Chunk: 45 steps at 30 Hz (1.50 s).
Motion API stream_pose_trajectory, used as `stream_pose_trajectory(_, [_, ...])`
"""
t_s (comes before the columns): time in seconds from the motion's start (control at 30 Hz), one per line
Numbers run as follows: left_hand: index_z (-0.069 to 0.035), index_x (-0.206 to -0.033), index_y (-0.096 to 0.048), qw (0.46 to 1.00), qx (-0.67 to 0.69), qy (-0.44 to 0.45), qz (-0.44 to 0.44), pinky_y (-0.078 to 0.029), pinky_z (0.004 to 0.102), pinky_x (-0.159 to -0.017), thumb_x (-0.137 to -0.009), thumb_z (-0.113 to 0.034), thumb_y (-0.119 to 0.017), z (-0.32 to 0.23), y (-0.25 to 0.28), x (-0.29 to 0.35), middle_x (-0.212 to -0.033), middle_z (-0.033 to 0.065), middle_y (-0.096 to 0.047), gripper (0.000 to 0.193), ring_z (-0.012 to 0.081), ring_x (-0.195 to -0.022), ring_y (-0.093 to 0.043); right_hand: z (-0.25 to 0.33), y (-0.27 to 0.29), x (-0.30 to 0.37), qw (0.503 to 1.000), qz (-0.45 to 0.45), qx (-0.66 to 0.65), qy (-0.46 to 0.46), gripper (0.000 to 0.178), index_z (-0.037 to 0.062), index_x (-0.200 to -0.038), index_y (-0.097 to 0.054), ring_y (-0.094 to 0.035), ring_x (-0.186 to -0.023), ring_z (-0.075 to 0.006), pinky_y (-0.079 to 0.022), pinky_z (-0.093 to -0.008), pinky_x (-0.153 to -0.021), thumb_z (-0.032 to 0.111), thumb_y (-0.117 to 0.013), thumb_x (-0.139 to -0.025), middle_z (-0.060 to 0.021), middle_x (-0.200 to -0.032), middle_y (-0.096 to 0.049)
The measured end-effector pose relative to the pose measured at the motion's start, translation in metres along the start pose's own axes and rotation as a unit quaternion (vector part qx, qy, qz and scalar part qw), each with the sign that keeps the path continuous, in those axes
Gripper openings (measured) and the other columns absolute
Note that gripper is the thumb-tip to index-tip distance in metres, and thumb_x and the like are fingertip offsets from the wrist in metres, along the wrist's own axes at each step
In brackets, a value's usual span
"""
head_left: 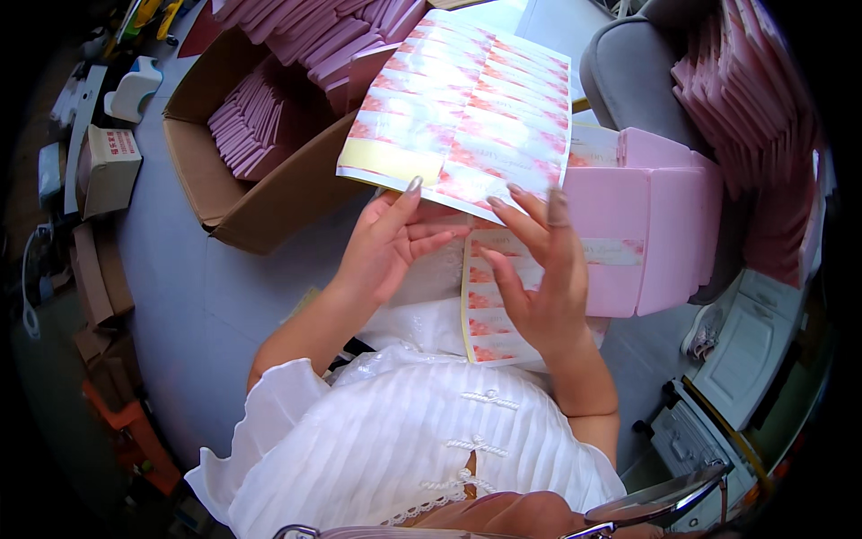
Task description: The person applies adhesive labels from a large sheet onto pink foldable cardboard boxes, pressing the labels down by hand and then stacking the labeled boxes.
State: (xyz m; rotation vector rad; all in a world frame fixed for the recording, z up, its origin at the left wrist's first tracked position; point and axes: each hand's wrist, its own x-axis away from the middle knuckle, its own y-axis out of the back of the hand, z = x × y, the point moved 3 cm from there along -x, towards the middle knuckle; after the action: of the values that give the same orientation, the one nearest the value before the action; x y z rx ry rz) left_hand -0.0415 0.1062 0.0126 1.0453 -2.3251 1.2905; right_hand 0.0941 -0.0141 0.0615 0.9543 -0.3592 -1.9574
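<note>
A sheet of glossy stickers (467,108), white with pink-red floral patches, tilts up in front of me. At its lower left corner one sticker is gone and yellow backing shows. My left hand (382,238) grips the sheet's lower edge, thumb on top and fingers underneath. Beside the lower right edge is my right hand (552,287), fingers spread and fingertips blurred. Below the hands, more sticker sheets (492,301) lie over my lap. Right of them is a stack of pink folded boxes (602,202), with a floral sticker strip (620,251) across the top one.
A brown carton (269,211) with pink flat pieces (251,121) stands at the left; more are piled behind it. At the right, a grey chair (628,81) is next to another pink stack (741,99). A white stool (135,90) and small boxes line the far left.
</note>
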Motion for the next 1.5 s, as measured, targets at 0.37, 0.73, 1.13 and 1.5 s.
stream_pose_trajectory(0.37, [-0.002,-0.123,-0.047,0.998,0.04,-0.008,0.046,-0.052,0.03,-0.087,-0.094,-0.014,-0.054,0.032,-0.007,-0.003,-0.117,0.0086,-0.056,0.032,0.0164,-0.103,-0.058,0.001,-0.024,-0.003,0.996,-0.003,0.031,-0.081,0.07,-0.0075,-0.138,-0.027,-0.065,-0.097,-0.03,-0.053,-0.0345,-0.079,-0.005,-0.065,-0.08,-0.0171,-0.098,-0.066])
stream_pose_trajectory(0.73, [-0.002,-0.114,-0.056,0.982,-0.126,-0.125,0.063,-0.052,0.0274,-0.082,-0.094,-0.016,-0.054,0.051,-0.014,-0.004,-0.106,0.0049,-0.062,0.024,0.0132,-0.096,-0.06,0.004,-0.018,0.01,0.998,-0.032,0.026,-0.045,0.071,-0.0117,-0.137,-0.024,-0.065,-0.097,-0.0313,-0.055,-0.0334,-0.075,-0.008,-0.064,-0.08,-0.0178,-0.096,-0.067])
stream_pose_trajectory(1.13, [-0.002,-0.112,-0.057,0.989,-0.034,-0.102,0.103,-0.051,0.0271,-0.082,-0.095,-0.017,-0.054,0.042,-0.026,0.008,-0.104,0.0047,-0.063,0.023,0.012,-0.094,-0.06,0.015,-0.005,0.006,0.999,-0.005,-0.016,-0.037,0.077,-0.0087,-0.141,-0.011,-0.063,-0.1,-0.0339,-0.055,-0.0362,-0.078,-0.01,-0.06,-0.082,-0.0203,-0.104,-0.064])
stream_pose_trajectory(1.5, [-0.003,-0.111,-0.059,0.971,-0.17,-0.141,0.094,-0.052,0.025,-0.075,-0.094,-0.019,-0.056,0.052,-0.03,0.004,-0.101,0.0039,-0.064,0.023,0.0113,-0.092,-0.061,0.015,0.006,0.005,0.998,0.024,0.031,-0.051,0.078,-0.0107,-0.14,-0.011,-0.066,-0.094,-0.0308,-0.055,-0.0346,-0.078,-0.01,-0.061,-0.08,-0.0191,-0.099,-0.066])
